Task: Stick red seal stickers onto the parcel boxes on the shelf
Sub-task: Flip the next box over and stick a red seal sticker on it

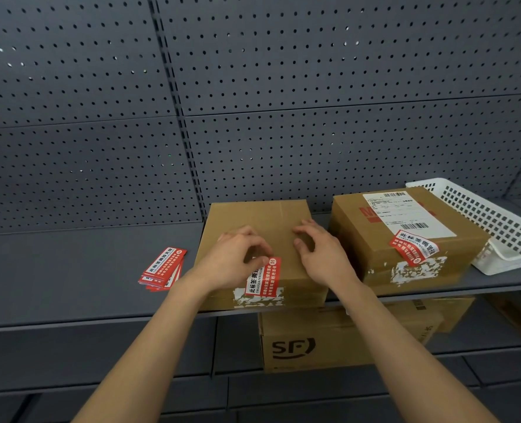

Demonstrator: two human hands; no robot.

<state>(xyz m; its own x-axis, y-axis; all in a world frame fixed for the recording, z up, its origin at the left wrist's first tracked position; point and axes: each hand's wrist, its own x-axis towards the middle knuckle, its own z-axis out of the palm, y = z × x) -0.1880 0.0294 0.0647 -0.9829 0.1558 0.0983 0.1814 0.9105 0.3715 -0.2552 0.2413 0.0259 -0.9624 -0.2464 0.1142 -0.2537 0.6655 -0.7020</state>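
A brown parcel box (283, 215) stands in the middle of the grey shelf (70, 276). A red seal sticker (268, 279) lies over its front top edge. My left hand (238, 257) arches over the box, its thumb tip pressing the sticker's upper end. My right hand (317, 251) hovers just right of it over the box top, fingers loosely curled and holding nothing. A second parcel box (360, 239) to the right carries a white shipping label and its own red seal sticker (413, 245). A stack of loose red stickers (161, 268) lies on the shelf to the left.
A white plastic basket (497, 221) leans at the far right of the shelf, against the second box. On the lower shelf sits a brown box marked SF (314, 346) with more boxes beside it. A grey pegboard wall backs the shelf.
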